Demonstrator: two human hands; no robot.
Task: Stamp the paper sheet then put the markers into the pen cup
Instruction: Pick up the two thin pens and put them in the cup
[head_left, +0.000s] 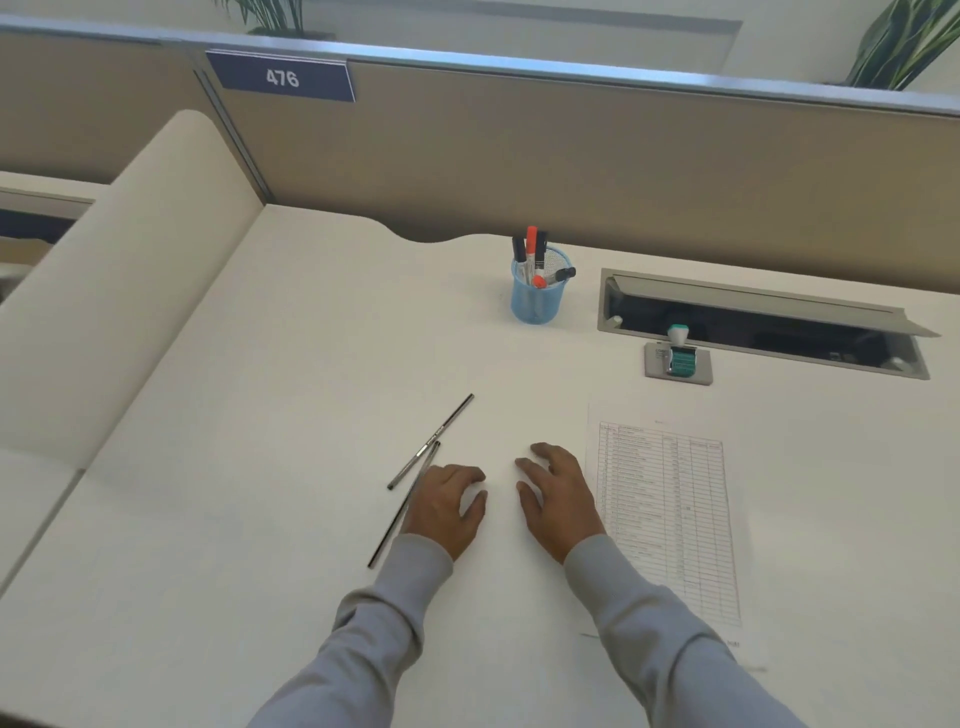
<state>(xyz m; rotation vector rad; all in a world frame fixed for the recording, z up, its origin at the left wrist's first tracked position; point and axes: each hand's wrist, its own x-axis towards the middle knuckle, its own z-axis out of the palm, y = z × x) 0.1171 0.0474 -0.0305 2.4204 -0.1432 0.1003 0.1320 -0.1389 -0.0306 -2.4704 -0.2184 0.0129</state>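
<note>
Resting: left hand (451, 506) and right hand (558, 499) flat on the worktop (260, 415), grips apart, empty
Markers (431, 441): two, crossed, beside left hand
Paper sheet (670, 519): right of right hand
Stamp (678, 353): beyond sheet
Pen cup (535, 296): far centre

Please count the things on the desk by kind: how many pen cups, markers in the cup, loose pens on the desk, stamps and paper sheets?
Pen cup: 1
Markers standing in the cup: about 5; they overlap, so the count is not sure
Loose thin pens on the desk: 2
Stamp: 1, on its pad
Paper sheet: 1
Total: about 10
</note>
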